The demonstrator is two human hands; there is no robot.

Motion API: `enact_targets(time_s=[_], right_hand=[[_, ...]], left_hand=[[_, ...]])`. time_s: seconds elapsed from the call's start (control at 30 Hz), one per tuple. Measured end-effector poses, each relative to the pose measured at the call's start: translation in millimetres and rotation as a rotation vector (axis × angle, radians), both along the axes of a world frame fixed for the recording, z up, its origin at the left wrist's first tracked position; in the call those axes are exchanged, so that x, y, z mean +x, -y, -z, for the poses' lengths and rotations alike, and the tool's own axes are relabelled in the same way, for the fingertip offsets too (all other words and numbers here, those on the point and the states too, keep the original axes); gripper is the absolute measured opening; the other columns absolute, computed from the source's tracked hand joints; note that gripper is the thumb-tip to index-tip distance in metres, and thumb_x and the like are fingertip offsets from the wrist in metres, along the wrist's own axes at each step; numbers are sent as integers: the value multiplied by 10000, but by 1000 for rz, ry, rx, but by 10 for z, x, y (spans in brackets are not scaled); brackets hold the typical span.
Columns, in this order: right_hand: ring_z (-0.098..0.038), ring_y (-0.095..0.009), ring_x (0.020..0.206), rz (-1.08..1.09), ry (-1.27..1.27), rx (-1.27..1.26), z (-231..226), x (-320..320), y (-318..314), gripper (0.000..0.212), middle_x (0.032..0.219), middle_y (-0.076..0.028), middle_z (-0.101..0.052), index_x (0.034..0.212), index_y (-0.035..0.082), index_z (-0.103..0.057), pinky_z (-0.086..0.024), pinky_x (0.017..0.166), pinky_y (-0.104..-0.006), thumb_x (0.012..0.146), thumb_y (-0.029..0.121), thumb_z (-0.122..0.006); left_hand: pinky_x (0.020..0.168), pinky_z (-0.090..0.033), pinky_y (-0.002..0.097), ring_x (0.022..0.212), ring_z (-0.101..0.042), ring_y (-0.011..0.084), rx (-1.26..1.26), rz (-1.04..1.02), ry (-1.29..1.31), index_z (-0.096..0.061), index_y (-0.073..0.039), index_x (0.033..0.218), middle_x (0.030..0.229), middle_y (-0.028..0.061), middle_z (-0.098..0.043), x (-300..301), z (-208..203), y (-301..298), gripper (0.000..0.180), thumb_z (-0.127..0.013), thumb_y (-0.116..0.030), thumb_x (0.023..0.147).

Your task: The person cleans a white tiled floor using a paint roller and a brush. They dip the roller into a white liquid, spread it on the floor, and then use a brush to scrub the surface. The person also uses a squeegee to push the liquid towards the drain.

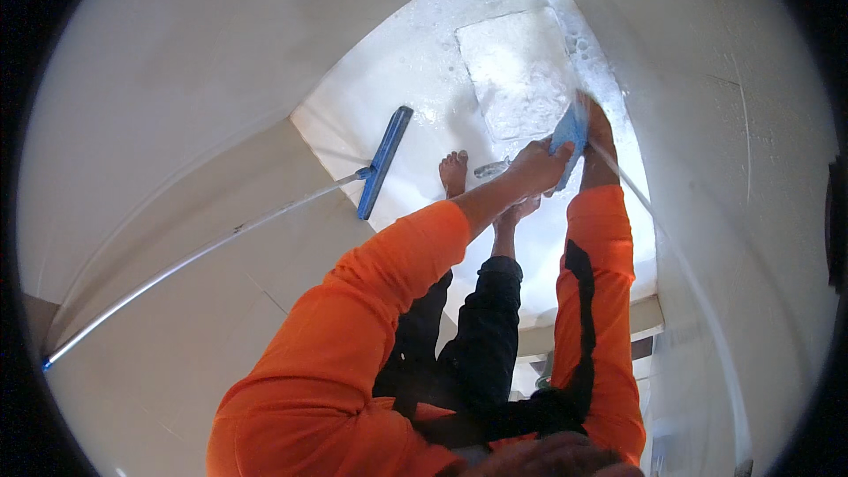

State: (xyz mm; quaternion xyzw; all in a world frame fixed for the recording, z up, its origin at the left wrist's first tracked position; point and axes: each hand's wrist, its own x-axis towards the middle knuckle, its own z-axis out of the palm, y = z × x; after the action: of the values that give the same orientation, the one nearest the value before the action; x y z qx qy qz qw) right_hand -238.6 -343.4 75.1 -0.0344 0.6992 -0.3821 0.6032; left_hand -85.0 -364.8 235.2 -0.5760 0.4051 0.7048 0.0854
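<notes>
My left hand (pixel 537 168) is closed on the near edge of a blue scrub pad (pixel 569 134), a flat, rough-looking piece. On the pad's other side is my right hand (pixel 600 126), its fingers mostly hidden behind the pad and blurred. A thin white hose (pixel 676 247) comes up from the lower right and crosses my right wrist, ending near the pad; its end is hidden. Beneath my hands is a wet white floor (pixel 415 159) with foamy water. A shiny metal fitting (pixel 491 168) lies by my left wrist.
At the left, a blue floor squeegee (pixel 385 163) rests on the floor, its long metal pole (pixel 203 250) leaning toward the lower left wall. A square floor panel (pixel 521 71) lies ahead under water. Beige walls (pixel 733 124) close in on both sides. My bare foot (pixel 453 173) stands near the squeegee.
</notes>
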Motion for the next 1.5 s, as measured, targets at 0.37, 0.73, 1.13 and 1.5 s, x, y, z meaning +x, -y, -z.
enact_targets(time_s=[0.37, 0.73, 1.13, 1.5], right_hand=[[-620, -242, 695, 584, 636, -89, -705, 243, -337, 363, 809, -113, -623, 965, 52, -566, -530, 635, -352, 891, 406, -549], [-567, -244, 1025, 318, 161, -48, -1003, 675, -275, 495, 1174, -113, -549, 1324, 41, -389, -476, 845, -382, 988, 394, -303], [-542, -185, 1021, 307, 117, -49, -1310, 460, 4, 522, 1089, -80, -576, 1262, -7, -452, -456, 837, -331, 902, 352, -571], [-604, -280, 871, 449, 507, -144, 103, -214, -276, 489, 1013, -151, -601, 1174, -14, -510, -516, 760, -379, 824, 299, -649]], left_hand=[[710, -521, 373, 894, -626, 302, 483, -257, -33, -328, 111, 1302, 1001, 239, -588, -287, -25, 154, 838, -253, -624, 906], [858, -478, 401, 1017, -582, 381, -116, 72, 193, -367, 154, 1253, 1128, 300, -550, -498, 887, 199, 661, -405, -422, 931], [876, -477, 436, 970, -611, 373, -209, -30, 93, -536, -6, 1169, 1090, 233, -601, -603, 878, 164, 489, -324, -379, 934], [778, -501, 356, 914, -614, 239, 256, -72, -233, -502, 27, 1190, 1010, 145, -611, -105, 409, -119, 584, -681, -356, 787]])
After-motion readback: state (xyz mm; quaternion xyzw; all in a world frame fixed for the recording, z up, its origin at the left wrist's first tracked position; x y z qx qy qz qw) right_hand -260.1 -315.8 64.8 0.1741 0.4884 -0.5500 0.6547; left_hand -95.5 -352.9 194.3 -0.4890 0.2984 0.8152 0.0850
